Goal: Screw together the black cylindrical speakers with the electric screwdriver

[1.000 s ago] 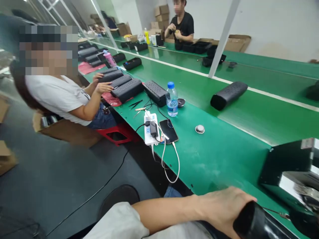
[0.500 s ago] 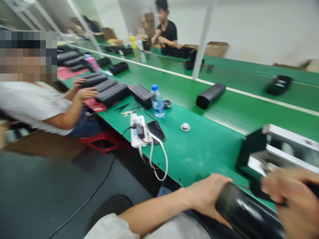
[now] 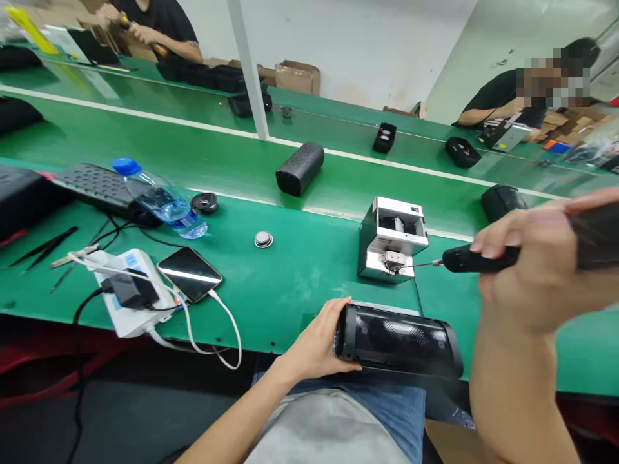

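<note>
My left hand [image 3: 316, 345] grips the left end of a glossy black speaker body [image 3: 396, 340] that lies across my lap at the bench's front edge. My right hand [image 3: 536, 264] is closed around a black electric screwdriver [image 3: 476, 259]. Its thin bit points left and touches the outlet of a small silver and black screw feeder box [image 3: 393, 238] standing on the green bench [image 3: 300, 283].
A finished black speaker [image 3: 300, 167] lies on the belt behind. At left are a water bottle [image 3: 162, 200], a phone [image 3: 189, 273], a white power strip [image 3: 126, 293] with cables, tweezers, and a small round metal part [image 3: 264, 240]. Other people work across the belt.
My view has swung right, away from the neighbouring worker. The speaker body has come fully into view, and my right hand has brought the screwdriver bit to the feeder box.
</note>
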A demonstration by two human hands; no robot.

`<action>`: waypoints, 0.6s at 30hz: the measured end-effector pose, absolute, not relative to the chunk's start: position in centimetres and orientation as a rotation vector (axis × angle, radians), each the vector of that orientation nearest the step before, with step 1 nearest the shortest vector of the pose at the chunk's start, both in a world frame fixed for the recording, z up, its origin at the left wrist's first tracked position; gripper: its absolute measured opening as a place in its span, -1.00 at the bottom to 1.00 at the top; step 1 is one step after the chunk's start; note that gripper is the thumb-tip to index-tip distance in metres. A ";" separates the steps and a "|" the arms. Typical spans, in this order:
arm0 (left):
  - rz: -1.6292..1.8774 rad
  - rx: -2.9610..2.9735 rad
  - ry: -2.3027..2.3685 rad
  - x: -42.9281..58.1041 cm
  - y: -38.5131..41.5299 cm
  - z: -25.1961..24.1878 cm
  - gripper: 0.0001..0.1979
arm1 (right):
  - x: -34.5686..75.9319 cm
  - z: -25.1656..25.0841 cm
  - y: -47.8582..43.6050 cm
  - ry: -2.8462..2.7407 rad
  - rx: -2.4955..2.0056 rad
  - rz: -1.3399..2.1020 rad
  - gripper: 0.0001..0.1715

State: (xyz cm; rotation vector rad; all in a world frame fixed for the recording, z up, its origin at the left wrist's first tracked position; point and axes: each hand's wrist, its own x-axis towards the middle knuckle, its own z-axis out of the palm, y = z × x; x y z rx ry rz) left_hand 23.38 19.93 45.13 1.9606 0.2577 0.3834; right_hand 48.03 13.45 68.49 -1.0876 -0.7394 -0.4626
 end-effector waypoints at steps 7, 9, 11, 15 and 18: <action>0.370 1.950 0.269 23.3 19.9 45.2 0.33 | 49.2 65.8 15.2 -0.904 -1.073 -0.448 -0.79; 0.359 1.951 0.277 23.2 19.9 45.3 0.33 | 49.2 65.5 15.5 -0.877 -1.096 -0.423 -0.77; 0.354 1.954 0.277 23.2 19.9 45.3 0.34 | 49.4 65.3 15.7 -0.860 -1.099 -0.415 -0.75; 0.358 1.955 0.270 23.2 19.9 45.2 0.35 | 50.0 65.2 15.9 -0.821 -1.098 -0.437 -0.72; 0.369 1.954 0.264 23.2 19.9 45.1 0.34 | 50.3 65.1 15.9 -0.799 -1.107 -0.466 -0.70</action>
